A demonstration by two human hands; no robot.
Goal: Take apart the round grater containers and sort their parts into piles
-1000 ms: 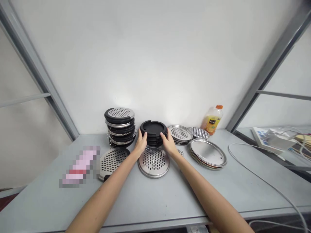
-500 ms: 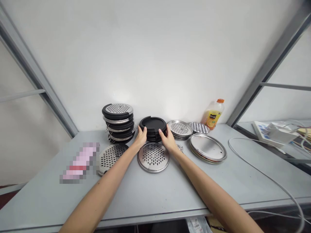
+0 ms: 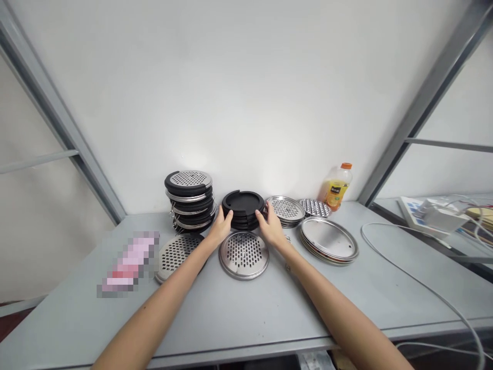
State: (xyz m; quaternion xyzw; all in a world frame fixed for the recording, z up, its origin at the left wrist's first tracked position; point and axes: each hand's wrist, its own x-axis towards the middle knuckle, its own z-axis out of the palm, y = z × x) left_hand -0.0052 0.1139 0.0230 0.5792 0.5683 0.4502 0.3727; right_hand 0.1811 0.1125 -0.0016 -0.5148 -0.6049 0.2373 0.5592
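Note:
A short stack of round black rimmed pieces (image 3: 242,200) sits near the wall, its top one dark and recessed with a stepped rim. My left hand (image 3: 221,226) clasps the stack's left side, thumb at the front. On the opposite side my right hand (image 3: 270,225) holds it the same way; the fingers behind are partly hidden. Just in front lies a round metal grater plate (image 3: 245,256) with slotted holes. Another perforated plate (image 3: 175,253) rests to the left, partly covered by my left forearm.
At the left rear rises a tall stack of grater plates with black rims (image 3: 189,198). Rightward are perforated metal discs (image 3: 285,209), a coarse grater disc (image 3: 315,207), smooth metal lids (image 3: 330,238) and a juice bottle (image 3: 337,189). A white cable (image 3: 418,275) crosses the table's right side.
The view has tilted slightly, so everything appears a little lower. Both hands remain at the sides of the black stack, whose upper pieces look more evenly lined up at the front right.

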